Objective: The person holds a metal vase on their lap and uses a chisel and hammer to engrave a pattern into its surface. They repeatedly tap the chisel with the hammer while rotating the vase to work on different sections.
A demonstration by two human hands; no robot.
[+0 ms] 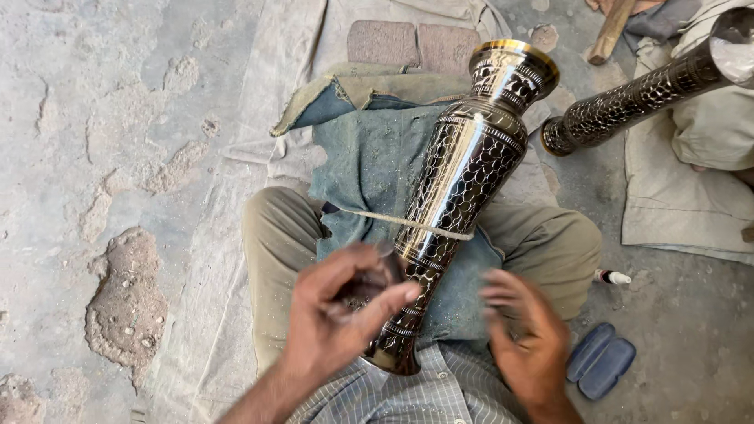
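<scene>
1. Here, at the far left of the frame, the bare floor point(94, 157) is cracked and pitted, with a pale cloth point(267, 94) spread beside it.
2. Left hand point(338, 314), lower centre, is blurred; its fingers point(393, 294) curl half-open against the vase's narrow lower part, touching it, though a firm hold cannot be told.
3. The vase point(463, 180) lies tilted across the lap from lower centre to upper right: dark polished metal, engraved with a scale pattern, a gold rim, a cord point(408, 224) looped around it, blue cloth point(369, 157) beneath.
4. Right hand point(526, 338), blurred, fingers spread open, holds nothing, just beside the vase.
5. Lower right: a blue case point(601, 361); a small tube point(613, 276).
6. Upper right: a second engraved vase point(628, 102).
</scene>
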